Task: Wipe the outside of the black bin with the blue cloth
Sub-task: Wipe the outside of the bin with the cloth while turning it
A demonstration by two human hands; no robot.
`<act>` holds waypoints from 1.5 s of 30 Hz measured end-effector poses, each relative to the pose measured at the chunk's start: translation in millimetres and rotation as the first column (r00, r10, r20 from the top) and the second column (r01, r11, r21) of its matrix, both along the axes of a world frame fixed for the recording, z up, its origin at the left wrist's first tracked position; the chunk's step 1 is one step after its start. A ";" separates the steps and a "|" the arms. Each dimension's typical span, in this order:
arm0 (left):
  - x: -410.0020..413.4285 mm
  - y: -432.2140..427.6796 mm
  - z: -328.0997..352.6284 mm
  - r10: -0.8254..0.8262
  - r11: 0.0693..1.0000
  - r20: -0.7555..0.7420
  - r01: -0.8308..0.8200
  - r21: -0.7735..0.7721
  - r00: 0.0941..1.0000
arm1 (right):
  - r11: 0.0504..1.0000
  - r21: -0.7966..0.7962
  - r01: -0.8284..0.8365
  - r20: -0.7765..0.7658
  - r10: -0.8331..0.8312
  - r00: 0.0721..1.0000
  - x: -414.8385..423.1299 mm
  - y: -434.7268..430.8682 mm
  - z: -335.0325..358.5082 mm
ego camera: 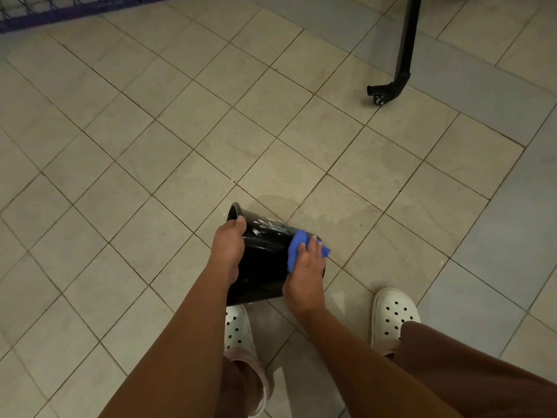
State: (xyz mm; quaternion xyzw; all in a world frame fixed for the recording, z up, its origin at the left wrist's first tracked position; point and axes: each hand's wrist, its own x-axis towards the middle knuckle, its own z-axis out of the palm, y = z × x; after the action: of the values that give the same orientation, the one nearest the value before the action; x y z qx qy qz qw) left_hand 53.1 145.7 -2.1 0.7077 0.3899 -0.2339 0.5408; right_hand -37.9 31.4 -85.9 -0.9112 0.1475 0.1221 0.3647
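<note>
My left grip (229, 241) clasps the rim of the glossy black plastic bin (262, 267), tipped sideways by my feet; my right grip (306, 276), fingers flat, presses the crumpled blue cloth (294, 250) to its wall. Best sweep toward the white smears (268, 226).

Single head view, steep downward, close over tiled floor (211, 131).

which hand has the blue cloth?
The right hand presses the blue cloth on the black bin; the left hand only grips the bin's rim.
</note>
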 end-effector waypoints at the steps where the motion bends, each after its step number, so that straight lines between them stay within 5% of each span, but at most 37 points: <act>1: -0.2 -0.5 0.0 0.000 1.000 0.013 0.000 0.004 1.000 | 1.000 -0.003 0.004 0.012 -0.004 1.000 -1.6 6.9 1.1; 9: -5.9 -2.3 0.5 0.012 1.000 0.094 -0.013 0.012 0.996 | 0.979 0.088 -0.185 0.134 0.172 0.976 28.0 0.5 7.2; 15: -11.9 -3.9 0.0 0.033 0.999 0.152 -0.037 0.018 0.988 | 0.997 0.068 0.029 -0.094 -0.023 0.995 24.5 -22.2 -5.6; 18: -10.9 -2.3 -0.4 0.015 0.999 0.171 -0.022 0.034 0.985 | 0.996 0.042 0.079 -0.088 -0.075 0.993 22.4 -1.9 3.8; 25: -15.4 3.4 1.0 0.033 0.999 0.212 -0.038 0.022 0.977 | 0.978 0.064 -0.200 0.026 0.199 0.980 34.4 -9.0 1.2; 30: -16.6 2.9 -0.8 0.073 0.997 0.228 -0.079 0.019 0.971 | 0.999 0.033 -0.007 -0.193 0.013 0.981 33.2 -22.3 -3.9; 33: -14.1 2.9 -0.7 0.069 0.997 0.222 -0.075 0.018 0.973 | 1.000 0.016 0.016 -0.178 -0.013 0.984 28.3 -4.1 6.2; 40: -16.9 5.9 -3.7 0.068 0.995 0.224 -0.082 0.054 0.972 | 0.967 0.082 -0.242 -0.032 0.245 0.969 49.7 -7.8 7.6; 45: -17.7 6.7 -8.9 0.046 0.995 0.246 -0.065 0.070 0.968 | 0.996 0.077 -0.048 -0.204 0.063 0.977 42.5 -33.1 -6.4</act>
State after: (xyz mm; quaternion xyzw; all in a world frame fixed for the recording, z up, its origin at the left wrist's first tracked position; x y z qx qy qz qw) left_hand 35.5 152.4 -11.0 0.7403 0.3488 -0.1145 0.5632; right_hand 4.7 -1.7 -92.3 -0.8837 0.1545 0.2311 0.3765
